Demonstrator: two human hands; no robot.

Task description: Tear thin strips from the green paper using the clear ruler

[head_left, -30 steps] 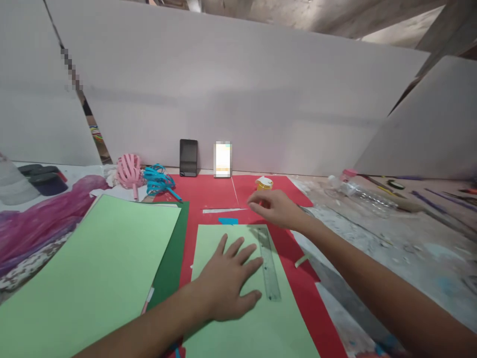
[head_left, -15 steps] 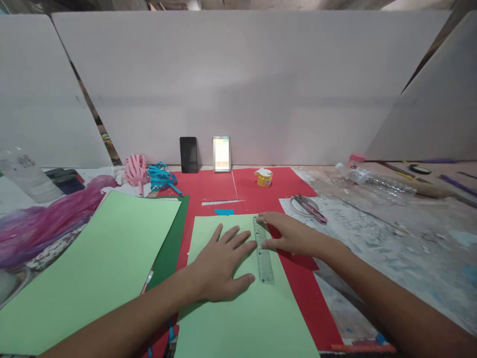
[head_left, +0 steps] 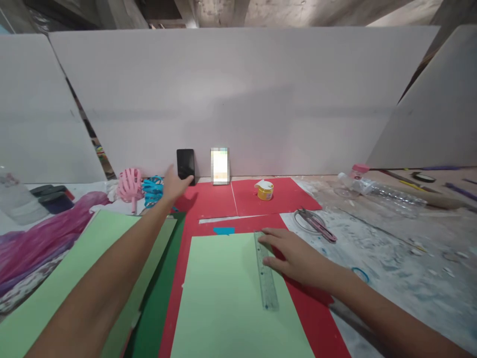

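My right hand (head_left: 292,251) rests at the upper right of a light green sheet (head_left: 216,298). Its fingertips and thumb, spread apart, lie on a clear plastic ruler (head_left: 269,293) set lengthwise near the sheet's right edge. My left hand (head_left: 177,185) reaches out to the far left, its thumb stretched across the lower part of a black phone (head_left: 185,161). Blur softens its other fingers, and contact with the phone cannot be made out. Beside that hand lies a bundle of blue ribbon (head_left: 152,191). Red sheets (head_left: 216,196) lie under the green one.
A lit phone (head_left: 220,166) leans against the white panel (head_left: 242,74). Nearby is a yellow tape roll (head_left: 265,191). Pink-handled scissors (head_left: 316,226) and a plastic bottle (head_left: 391,196) lie to the right. More green sheets (head_left: 149,268) and a pink ribbon bundle (head_left: 130,186) are left.
My left hand has lifted from the green sheet beside the ruler and moved forward and left to the black phone. My right hand stays on the ruler. The view has tilted up slightly.
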